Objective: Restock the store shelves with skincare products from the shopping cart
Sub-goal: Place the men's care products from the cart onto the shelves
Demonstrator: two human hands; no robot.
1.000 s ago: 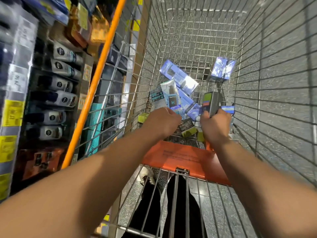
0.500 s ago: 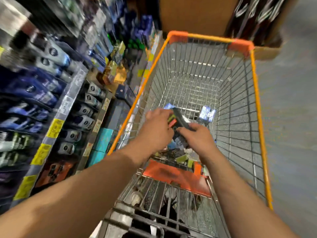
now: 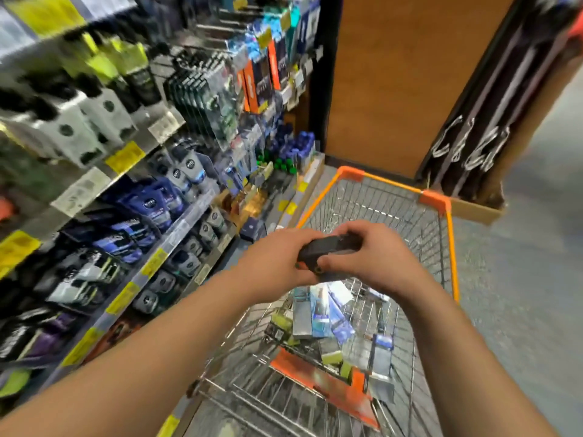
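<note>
Dark carton (image 3: pixel 328 251), seemingly skincare, gripped endwise by left hand (image 3: pixel 277 258) and right hand (image 3: pixel 362 257), held above shopping cart (image 3: pixel 449 234). Raised clear of boxes (image 3: pixel 318 316), presumably for shelves (image 3: pixel 176 228) at left.

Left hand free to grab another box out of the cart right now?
Probably not. The left hand and the right hand both grip the dark rectangular box above the orange-rimmed wire cart. The boxes in the cart lie uncovered below.
</note>
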